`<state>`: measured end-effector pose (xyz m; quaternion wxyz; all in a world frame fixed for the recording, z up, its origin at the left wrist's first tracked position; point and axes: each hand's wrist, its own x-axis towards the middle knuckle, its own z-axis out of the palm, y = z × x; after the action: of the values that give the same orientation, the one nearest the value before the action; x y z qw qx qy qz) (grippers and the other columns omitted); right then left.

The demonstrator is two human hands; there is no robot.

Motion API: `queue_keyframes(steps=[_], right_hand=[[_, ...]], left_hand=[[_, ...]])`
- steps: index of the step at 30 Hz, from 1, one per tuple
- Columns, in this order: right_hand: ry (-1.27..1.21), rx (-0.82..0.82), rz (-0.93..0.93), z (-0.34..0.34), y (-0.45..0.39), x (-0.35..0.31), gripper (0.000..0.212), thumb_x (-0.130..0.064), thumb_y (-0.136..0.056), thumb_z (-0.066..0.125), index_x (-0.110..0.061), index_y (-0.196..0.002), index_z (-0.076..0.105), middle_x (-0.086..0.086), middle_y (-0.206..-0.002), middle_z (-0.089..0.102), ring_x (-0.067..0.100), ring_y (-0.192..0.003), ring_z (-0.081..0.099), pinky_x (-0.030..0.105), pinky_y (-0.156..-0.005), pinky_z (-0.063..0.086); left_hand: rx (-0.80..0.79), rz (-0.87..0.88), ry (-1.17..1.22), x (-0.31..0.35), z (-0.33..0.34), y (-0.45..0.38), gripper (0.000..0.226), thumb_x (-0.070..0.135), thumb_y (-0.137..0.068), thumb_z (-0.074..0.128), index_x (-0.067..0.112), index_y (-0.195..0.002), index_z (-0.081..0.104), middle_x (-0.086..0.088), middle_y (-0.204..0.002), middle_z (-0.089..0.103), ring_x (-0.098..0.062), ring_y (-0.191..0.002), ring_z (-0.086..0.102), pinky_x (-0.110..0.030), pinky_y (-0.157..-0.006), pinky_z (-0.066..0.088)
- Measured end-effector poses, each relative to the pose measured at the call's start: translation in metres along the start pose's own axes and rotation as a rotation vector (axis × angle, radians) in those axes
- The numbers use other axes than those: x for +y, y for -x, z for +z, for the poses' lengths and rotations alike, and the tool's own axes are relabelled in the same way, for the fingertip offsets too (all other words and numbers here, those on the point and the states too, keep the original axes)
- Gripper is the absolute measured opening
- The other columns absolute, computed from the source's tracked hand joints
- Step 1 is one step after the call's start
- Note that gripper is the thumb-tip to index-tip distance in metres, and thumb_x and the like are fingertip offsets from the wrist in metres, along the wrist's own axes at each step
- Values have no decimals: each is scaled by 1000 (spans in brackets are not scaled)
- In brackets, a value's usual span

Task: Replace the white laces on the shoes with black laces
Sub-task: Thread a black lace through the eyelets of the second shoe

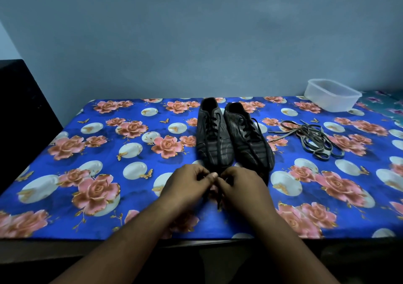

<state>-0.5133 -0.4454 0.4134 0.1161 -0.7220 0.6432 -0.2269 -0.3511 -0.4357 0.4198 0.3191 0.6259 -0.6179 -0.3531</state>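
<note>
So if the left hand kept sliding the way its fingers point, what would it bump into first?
The left hand points rightward at the right hand, so it would likely meet those fingertips and the black lace ends both hands pinch, just before the toe of the left shoe. Depth is hard to judge.

Shoes: two dark, striped shoes, left shoe (212,135) and right shoe (247,137), side by side and upright on the surface, toes toward the near edge, heels toward the wall.
Black laces (214,129): threaded through the eyelets of both shoes; loose ends trail past the toes to the near side.
Old laces (314,138): pale, greyish in this light, lying in a loose tangle on the surface, right of the shoes, apart from them.
</note>
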Motion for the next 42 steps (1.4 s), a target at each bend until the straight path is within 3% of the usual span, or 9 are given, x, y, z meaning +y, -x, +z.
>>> queue_keyframes(steps=[5, 8, 15, 22, 27, 33, 36, 39, 42], right_hand=[[-107, -55, 30, -5, 8, 4, 22, -48, -90, 62, -29, -89, 72, -10, -80, 73, 6, -78, 66, 32, -70, 53], [-113, -30, 15, -10, 15, 11, 26, -50, -92, 60, -26, -90, 70, -8, -86, 74, 11, -82, 67, 34, -72, 53], [226, -7, -69, -7, 29, 11, 35, -56, -98, 44, -29, -102, 67, -4, -103, 69, 17, -104, 60, 36, -80, 45], [202, -16, -41, -2, 28, 14, 36, -56, -98, 43, -30, -105, 67, -4, -104, 68, 16, -105, 60, 34, -82, 43], [197, -21, -33, -2, 29, 13, 37, -56, -99, 41, -30, -107, 67, -5, -104, 68, 16, -104, 60, 35, -83, 45], [251, 36, -34, -6, 30, 11, 45, -58, -102, 34, -24, -90, 62, -1, -93, 68, 19, -96, 61, 35, -72, 38], [213, 94, -13, -11, 28, 12, 46, -61, -99, 39, -24, -88, 64, -1, -90, 69, 20, -93, 61, 36, -72, 41], [91, 185, -29, -19, 24, 20, 39, -58, -97, 51, -24, -87, 67, -4, -86, 67, 20, -89, 60, 37, -74, 45], [-33, 283, 10, -29, 20, 30, 31, -53, -93, 61, -25, -84, 56, -8, -82, 56, 19, -84, 52, 35, -72, 40]], left_hand=[[72, 54, -170, 1, 6, 7, 21, 44, -94, 62, 29, -83, 70, 12, -76, 73, -8, -77, 68, -39, -76, 56], [157, 98, -265, 0, 9, 15, 30, 51, -93, 59, 30, -73, 61, 11, -72, 67, -2, -68, 61, -33, -66, 51], [226, 251, -492, -7, 23, 24, 33, 53, -97, 47, 28, -75, 46, 4, -81, 64, -20, -89, 56, -35, -70, 39], [195, 272, -443, -14, 26, 20, 36, 53, -93, 54, 28, -70, 45, 9, -67, 50, -17, -79, 55, -34, -66, 38], [216, 277, -432, -18, 26, 19, 37, 55, -92, 54, 23, -75, 56, 9, -68, 56, -14, -77, 54, -35, -68, 43], [229, 262, -375, -20, 26, 19, 37, 52, -91, 57, 25, -67, 51, 8, -60, 51, -12, -68, 52, -32, -58, 32], [223, 200, -250, -20, 24, 19, 23, 52, -90, 62, 30, -90, 68, 8, -68, 66, -7, -67, 60, -32, -60, 46], [189, 93, -99, -19, 19, 17, 32, 50, -89, 68, 34, -117, 67, 9, -80, 72, -6, -75, 67, -32, -71, 54], [190, 31, -46, -15, 14, 12, 34, 52, -88, 69, 36, -117, 60, 15, -85, 69, 2, -80, 63, -27, -69, 48]])
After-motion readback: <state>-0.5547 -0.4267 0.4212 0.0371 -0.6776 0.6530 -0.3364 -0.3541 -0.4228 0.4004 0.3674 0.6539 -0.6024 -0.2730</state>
